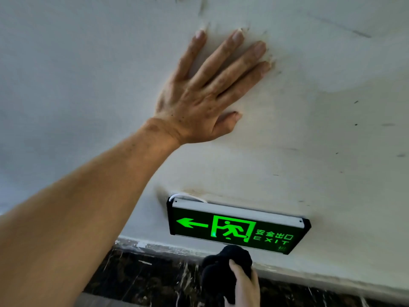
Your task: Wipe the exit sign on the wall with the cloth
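White painted wall (309,129), scuffed and flecked with dark marks, yellowish staining above the sign and around the fingertips. Along the bottom, a dark marbled skirting band (143,275) with white veins, its top edge ragged with chipped paint.

Low on the wall, right of centre: exit sign (238,228), a black box with a pale top rail, lit green with a left-pointing arrow, a running figure in a doorway, Chinese characters and "EXIT". White cable (177,196) looping out at its upper left corner.

Just below the sign, black cloth (223,269) bunched up, its top close under the lower edge; contact not clear.

Left hand (199,94) pressed flat on the wall well above the sign, fingers spread apart, bare forearm stretching in from the near left. Right hand (243,284) at the bottom edge, only partly in view, clamped around the cloth with the thumb laid over it.
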